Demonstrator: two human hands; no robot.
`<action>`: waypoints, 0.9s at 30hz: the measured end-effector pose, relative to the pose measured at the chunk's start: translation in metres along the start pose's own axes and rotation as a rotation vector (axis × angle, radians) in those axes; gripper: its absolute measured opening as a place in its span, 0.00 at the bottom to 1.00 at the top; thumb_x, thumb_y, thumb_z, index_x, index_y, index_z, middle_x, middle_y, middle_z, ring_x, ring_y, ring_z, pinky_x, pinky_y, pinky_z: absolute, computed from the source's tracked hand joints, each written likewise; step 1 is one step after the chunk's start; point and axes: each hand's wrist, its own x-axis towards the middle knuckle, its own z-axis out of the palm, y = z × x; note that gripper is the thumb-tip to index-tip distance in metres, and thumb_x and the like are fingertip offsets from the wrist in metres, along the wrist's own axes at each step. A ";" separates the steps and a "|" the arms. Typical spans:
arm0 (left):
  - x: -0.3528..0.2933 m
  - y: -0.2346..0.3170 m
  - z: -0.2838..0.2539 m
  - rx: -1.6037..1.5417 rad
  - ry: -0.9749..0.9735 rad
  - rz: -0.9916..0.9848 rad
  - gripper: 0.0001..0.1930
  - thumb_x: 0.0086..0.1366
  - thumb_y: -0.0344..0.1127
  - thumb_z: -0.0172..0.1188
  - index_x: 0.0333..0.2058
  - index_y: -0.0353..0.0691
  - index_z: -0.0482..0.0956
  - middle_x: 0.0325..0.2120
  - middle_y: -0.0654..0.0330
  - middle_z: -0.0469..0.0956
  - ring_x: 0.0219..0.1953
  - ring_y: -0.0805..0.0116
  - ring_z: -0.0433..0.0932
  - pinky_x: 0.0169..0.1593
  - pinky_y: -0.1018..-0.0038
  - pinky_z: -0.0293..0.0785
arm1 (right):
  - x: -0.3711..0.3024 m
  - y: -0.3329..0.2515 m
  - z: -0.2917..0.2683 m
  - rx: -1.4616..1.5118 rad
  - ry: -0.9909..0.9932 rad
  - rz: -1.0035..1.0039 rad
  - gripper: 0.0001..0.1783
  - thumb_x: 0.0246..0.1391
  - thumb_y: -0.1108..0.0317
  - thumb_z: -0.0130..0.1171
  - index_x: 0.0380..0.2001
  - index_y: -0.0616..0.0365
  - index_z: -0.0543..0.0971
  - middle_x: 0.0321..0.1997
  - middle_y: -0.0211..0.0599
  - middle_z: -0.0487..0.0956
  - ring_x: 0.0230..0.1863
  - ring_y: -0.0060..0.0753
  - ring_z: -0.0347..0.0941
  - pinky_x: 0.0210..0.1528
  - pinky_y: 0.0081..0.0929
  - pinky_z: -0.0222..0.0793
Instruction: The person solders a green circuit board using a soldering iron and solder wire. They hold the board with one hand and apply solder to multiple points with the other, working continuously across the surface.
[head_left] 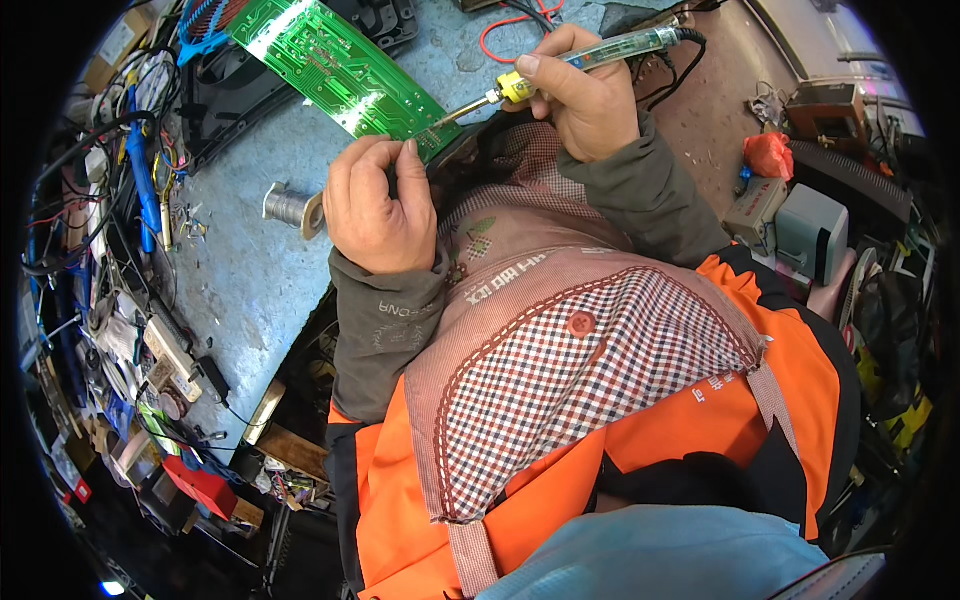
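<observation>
A green circuit board lies slantwise on the worktable, its solder side up and its near end close to my body. My right hand grips a soldering iron with a clear handle and a yellow collar. The iron's metal tip points down to the left and meets the board's near end. My left hand is closed in a pinch at the board's near edge, close to the iron's tip. What sits between its fingers is too small to make out. A spool of solder wire rests on the table left of that hand.
Cables and tools crowd the table's left side, with a power strip and a blue-handled tool. Behind the board are black plastic housings and a red wire. Boxes and a grey-white case stand at right.
</observation>
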 end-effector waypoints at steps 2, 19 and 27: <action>0.000 0.000 0.000 0.000 -0.004 0.000 0.08 0.63 0.25 0.73 0.38 0.38 0.82 0.40 0.53 0.84 0.38 0.52 0.84 0.42 0.61 0.78 | 0.000 0.002 0.000 0.020 0.009 0.006 0.09 0.63 0.69 0.71 0.34 0.62 0.81 0.31 0.41 0.86 0.24 0.23 0.79 0.29 0.24 0.79; -0.001 0.000 0.000 0.022 -0.009 -0.003 0.08 0.63 0.26 0.73 0.38 0.38 0.83 0.39 0.54 0.84 0.39 0.53 0.83 0.44 0.61 0.77 | -0.001 0.008 -0.001 0.019 0.015 -0.011 0.09 0.64 0.68 0.72 0.36 0.61 0.82 0.32 0.42 0.87 0.25 0.22 0.80 0.28 0.22 0.79; -0.002 0.001 0.000 0.027 -0.006 -0.014 0.08 0.63 0.26 0.74 0.38 0.38 0.83 0.39 0.54 0.85 0.40 0.53 0.83 0.45 0.62 0.77 | -0.002 0.009 -0.001 -0.020 0.021 -0.020 0.09 0.63 0.69 0.72 0.36 0.61 0.82 0.32 0.41 0.87 0.25 0.21 0.79 0.27 0.20 0.76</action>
